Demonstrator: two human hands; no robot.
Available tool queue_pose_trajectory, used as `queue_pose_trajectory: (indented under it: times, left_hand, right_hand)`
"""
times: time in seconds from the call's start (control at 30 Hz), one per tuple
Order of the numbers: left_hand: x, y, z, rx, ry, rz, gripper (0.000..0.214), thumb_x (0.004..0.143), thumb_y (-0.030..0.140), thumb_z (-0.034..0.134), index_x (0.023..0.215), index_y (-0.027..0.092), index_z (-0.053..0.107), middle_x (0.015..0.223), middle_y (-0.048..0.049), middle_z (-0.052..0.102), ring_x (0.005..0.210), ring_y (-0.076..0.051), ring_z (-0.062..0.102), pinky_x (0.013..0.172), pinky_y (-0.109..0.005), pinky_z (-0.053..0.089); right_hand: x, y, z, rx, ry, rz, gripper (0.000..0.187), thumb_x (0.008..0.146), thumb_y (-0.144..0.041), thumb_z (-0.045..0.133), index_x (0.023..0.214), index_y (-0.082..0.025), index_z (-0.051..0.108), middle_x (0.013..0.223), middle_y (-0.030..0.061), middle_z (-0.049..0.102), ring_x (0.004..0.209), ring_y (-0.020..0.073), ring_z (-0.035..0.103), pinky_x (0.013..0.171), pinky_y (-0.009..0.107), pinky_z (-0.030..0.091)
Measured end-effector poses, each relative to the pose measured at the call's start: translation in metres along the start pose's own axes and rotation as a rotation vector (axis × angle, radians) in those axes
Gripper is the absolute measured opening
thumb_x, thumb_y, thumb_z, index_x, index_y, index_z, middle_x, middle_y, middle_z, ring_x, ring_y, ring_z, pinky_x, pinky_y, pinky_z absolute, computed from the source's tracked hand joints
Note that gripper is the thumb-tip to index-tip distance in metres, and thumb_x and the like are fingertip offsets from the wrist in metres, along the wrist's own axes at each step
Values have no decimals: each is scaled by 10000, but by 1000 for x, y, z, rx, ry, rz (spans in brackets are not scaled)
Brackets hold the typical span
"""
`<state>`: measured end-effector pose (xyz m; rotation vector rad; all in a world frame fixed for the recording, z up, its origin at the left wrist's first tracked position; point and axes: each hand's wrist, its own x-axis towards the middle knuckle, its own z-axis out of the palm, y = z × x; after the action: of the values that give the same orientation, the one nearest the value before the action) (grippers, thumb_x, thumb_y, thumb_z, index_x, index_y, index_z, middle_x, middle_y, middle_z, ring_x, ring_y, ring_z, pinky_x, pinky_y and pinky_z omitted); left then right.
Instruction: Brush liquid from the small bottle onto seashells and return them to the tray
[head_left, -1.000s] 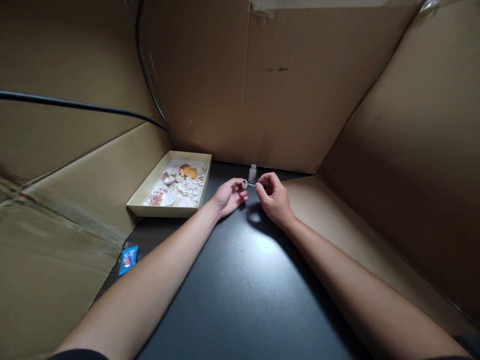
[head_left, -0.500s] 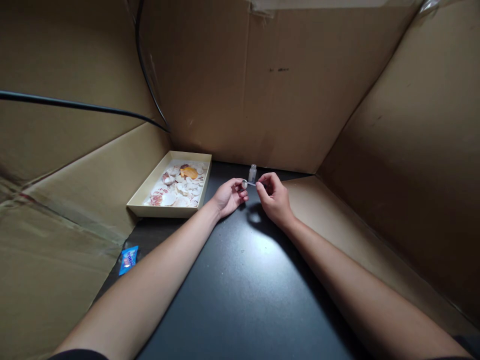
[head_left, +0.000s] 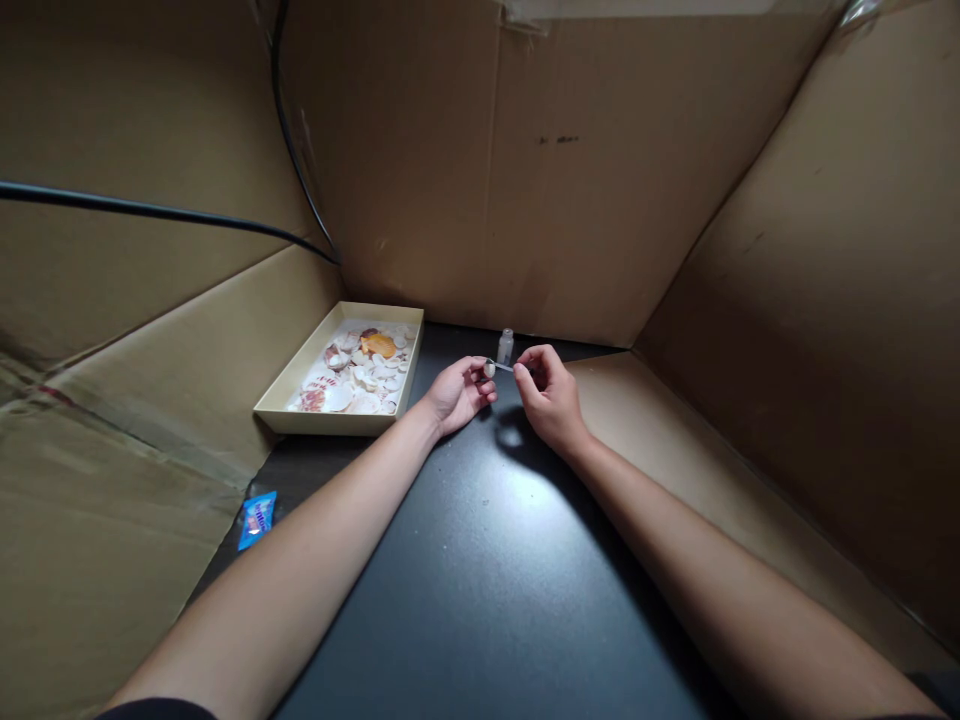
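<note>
My left hand (head_left: 459, 396) pinches a small whitish shell (head_left: 489, 369) between thumb and fingertips, a little above the dark table. Facing it, my right hand (head_left: 549, 392) grips a thin pale stick (head_left: 505, 367) between thumb and forefinger. The stick's tip points left and reaches the shell or comes very close to it; whether they touch is too small to tell. Just behind the stick stands a small translucent bottle (head_left: 505, 346), upright and with no cap visible on it.
A cream tray (head_left: 330, 424) of several shells, one of them orange, stands at the left. A blue packet (head_left: 257, 520) lies near my left forearm. Cardboard walls (head_left: 570, 220) enclose the dark table (head_left: 450, 600). Black cables (head_left: 165, 211) hang at the upper left.
The stick's tip has shifted very slightly at the shell. Both hands otherwise keep the same place and hold.
</note>
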<state>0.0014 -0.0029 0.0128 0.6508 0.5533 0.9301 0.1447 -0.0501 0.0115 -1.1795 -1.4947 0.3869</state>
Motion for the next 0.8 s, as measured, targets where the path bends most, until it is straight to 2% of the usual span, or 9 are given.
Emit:
queue_pose_trajectory:
  times: [0.17, 0.3, 0.43, 0.8]
  left_hand:
    - [0, 0, -1, 6, -7, 6, 44, 752, 128, 537, 710, 141, 531, 644, 7, 518, 483, -81, 423, 494, -239, 398]
    - [1, 0, -1, -3, -6, 3, 33, 751, 129, 534, 721, 141, 533, 641, 4, 517, 483, -84, 424, 492, -238, 394]
    - [1, 0, -1, -5, -5, 3, 32, 743, 131, 545, 720, 144, 528, 644, 6, 521, 478, -82, 417, 492, -239, 391]
    - [2, -1, -2, -2, -13, 6, 46, 767, 133, 518, 723, 138, 533, 649, 4, 515, 484, -85, 424, 493, -241, 392]
  right_hand:
    - [0, 1, 0, -25, 31, -5, 90, 829, -286, 540, 858, -208, 503, 668, -47, 480, 560, 100, 412, 547, 238, 340]
    - [0, 1, 0, -12, 0, -6, 94, 835, -293, 532, 858, -208, 500, 675, -46, 496, 558, 98, 419, 543, 234, 342]
    - [0, 1, 0, -33, 38, 3, 91, 823, -279, 544, 859, -205, 505, 658, -51, 481, 555, 96, 411, 538, 230, 334]
    - [0, 1, 0, -5, 5, -7, 96, 846, -298, 520, 860, -204, 507, 695, -36, 509, 574, 101, 438, 554, 235, 356]
